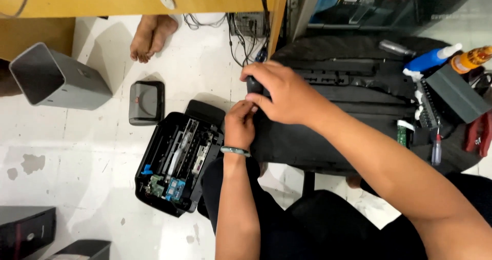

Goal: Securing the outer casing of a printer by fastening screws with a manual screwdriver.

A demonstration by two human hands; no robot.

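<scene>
White floor | both hands (271,104) grip black part (254,86) (small) — opened printer (177,162) beside

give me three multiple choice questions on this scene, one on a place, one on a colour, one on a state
1. Where is the opened printer?
A. on the floor
B. on the wooden desk
C. on the stool

2. What colour is the band on the left wrist?
A. red
B. pale green
C. black

3. What are the hands doing?
A. both hanging free
B. both on a black part
C. one holding the screwdriver

Answers:
1 A: it lies on the white floor, its insides showing.
2 B: the band looks pale green.
3 B: the right hand lies over the part and the left hand pinches at it; the screwdriver lies untouched.
</scene>
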